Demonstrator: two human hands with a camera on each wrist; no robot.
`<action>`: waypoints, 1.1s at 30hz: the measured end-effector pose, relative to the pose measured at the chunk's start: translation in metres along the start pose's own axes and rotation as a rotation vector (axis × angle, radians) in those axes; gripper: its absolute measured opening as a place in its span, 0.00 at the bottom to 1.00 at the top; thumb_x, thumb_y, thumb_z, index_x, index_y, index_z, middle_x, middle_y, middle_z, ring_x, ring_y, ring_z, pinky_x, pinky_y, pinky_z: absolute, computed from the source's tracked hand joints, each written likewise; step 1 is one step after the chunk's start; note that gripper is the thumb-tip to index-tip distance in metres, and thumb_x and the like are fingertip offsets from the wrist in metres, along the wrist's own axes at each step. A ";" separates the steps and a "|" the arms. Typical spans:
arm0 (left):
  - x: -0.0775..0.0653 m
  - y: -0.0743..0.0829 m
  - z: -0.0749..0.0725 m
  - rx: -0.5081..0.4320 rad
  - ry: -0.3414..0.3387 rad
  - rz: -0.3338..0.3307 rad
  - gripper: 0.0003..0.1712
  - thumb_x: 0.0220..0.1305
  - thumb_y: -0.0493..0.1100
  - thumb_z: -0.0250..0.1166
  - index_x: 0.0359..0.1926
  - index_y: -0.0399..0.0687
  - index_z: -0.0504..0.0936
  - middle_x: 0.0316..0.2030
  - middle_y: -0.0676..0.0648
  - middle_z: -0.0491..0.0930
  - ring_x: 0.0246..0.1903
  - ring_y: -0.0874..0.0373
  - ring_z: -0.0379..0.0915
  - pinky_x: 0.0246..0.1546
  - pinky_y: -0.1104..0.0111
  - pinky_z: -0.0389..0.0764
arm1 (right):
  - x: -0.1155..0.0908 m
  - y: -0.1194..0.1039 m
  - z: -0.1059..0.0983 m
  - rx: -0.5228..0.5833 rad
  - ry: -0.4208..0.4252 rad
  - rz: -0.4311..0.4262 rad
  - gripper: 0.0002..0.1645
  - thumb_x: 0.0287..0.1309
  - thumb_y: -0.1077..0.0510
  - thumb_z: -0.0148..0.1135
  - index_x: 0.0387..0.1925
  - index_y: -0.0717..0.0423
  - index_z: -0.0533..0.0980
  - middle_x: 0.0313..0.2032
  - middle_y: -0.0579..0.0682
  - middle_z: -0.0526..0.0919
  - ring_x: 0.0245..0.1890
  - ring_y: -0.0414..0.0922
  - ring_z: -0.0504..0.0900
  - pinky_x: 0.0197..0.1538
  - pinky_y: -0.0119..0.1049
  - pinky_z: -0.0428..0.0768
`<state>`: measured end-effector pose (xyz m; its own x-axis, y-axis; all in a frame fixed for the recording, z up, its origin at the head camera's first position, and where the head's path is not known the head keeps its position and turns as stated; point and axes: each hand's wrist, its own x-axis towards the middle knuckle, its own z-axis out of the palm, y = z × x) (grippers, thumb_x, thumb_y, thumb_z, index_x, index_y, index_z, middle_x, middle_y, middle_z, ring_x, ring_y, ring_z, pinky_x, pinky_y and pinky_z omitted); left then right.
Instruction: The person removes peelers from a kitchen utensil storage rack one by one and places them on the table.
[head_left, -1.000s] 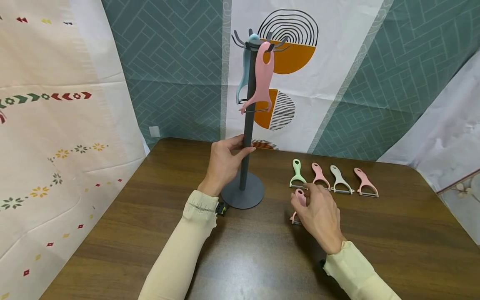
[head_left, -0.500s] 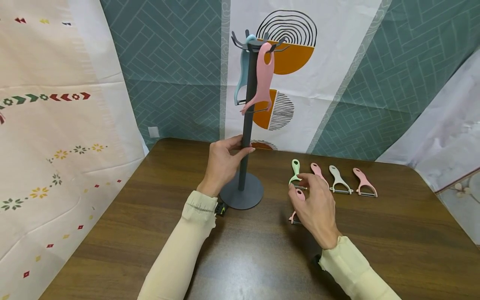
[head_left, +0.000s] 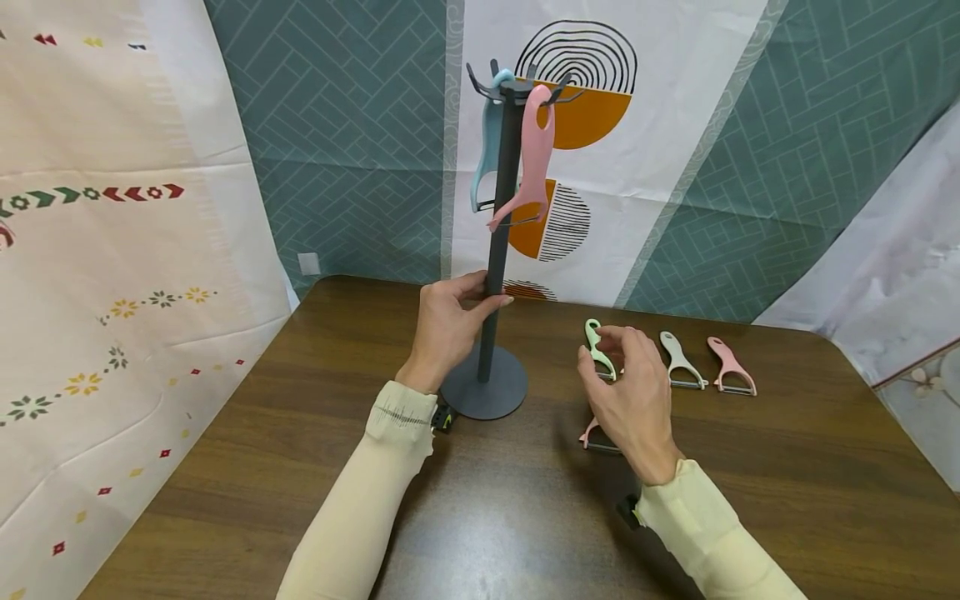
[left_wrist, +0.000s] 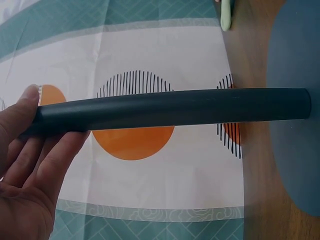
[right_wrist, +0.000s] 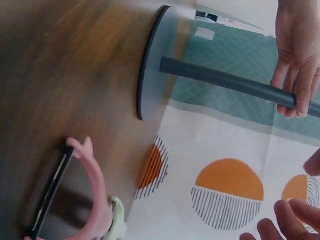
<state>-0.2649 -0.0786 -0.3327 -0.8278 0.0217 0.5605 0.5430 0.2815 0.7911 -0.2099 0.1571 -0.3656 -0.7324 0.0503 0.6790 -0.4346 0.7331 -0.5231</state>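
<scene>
My left hand (head_left: 450, 329) grips the dark post (head_left: 498, 250) of a hook stand, fingers behind it and thumb in front. A blue peeler (head_left: 491, 146) and a pink peeler (head_left: 536, 158) hang from its hooks. My right hand (head_left: 630, 392) is over the table, fingers loosely bent, thumb and fingertips apart. Nothing shows between those fingertips (right_wrist: 286, 217) in the right wrist view. Under this hand lies another pink peeler (right_wrist: 97, 185), its handle hidden in the head view. Just beyond the thumb lies a green peeler (head_left: 596, 346).
A white peeler (head_left: 677, 358) and a pink peeler (head_left: 729, 364) lie to the right on the wooden table (head_left: 787, 467). The stand's round base (head_left: 487, 400) rests left of my right hand. Patterned cloth (head_left: 337, 167) hangs behind the table.
My right hand has shifted slightly away from me. The green peeler's blade end has swung right, and the pink peeler behind my hand is now mostly hidden. My left hand keeps its grip.
</scene>
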 end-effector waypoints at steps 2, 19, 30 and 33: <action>0.000 0.000 0.000 -0.007 0.004 -0.001 0.16 0.59 0.43 0.76 0.48 0.43 0.90 0.38 0.44 0.91 0.40 0.54 0.89 0.44 0.61 0.89 | 0.002 -0.002 0.000 0.025 0.003 -0.001 0.17 0.61 0.56 0.69 0.49 0.59 0.81 0.38 0.54 0.84 0.40 0.50 0.81 0.44 0.39 0.78; 0.000 -0.001 0.001 -0.003 0.014 0.009 0.16 0.56 0.43 0.78 0.46 0.44 0.91 0.36 0.45 0.91 0.38 0.56 0.88 0.41 0.64 0.89 | 0.013 -0.013 -0.002 0.156 0.074 -0.046 0.18 0.61 0.57 0.69 0.51 0.58 0.81 0.44 0.53 0.85 0.48 0.49 0.81 0.53 0.27 0.72; 0.001 0.000 -0.001 -0.037 -0.008 0.006 0.17 0.55 0.42 0.78 0.46 0.42 0.90 0.37 0.43 0.91 0.39 0.54 0.89 0.43 0.63 0.89 | 0.019 -0.023 -0.004 0.222 0.048 -0.027 0.20 0.60 0.56 0.71 0.53 0.58 0.80 0.50 0.52 0.83 0.53 0.46 0.81 0.57 0.28 0.73; 0.001 -0.001 -0.002 -0.035 -0.013 0.007 0.18 0.55 0.42 0.79 0.46 0.41 0.90 0.38 0.42 0.91 0.40 0.54 0.90 0.42 0.63 0.89 | 0.020 -0.027 -0.004 0.258 0.046 -0.022 0.20 0.60 0.57 0.71 0.54 0.57 0.80 0.50 0.51 0.83 0.54 0.46 0.81 0.60 0.27 0.74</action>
<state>-0.2661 -0.0808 -0.3320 -0.8258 0.0356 0.5629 0.5530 0.2475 0.7956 -0.2112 0.1408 -0.3357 -0.6996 0.0711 0.7110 -0.5737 0.5372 -0.6183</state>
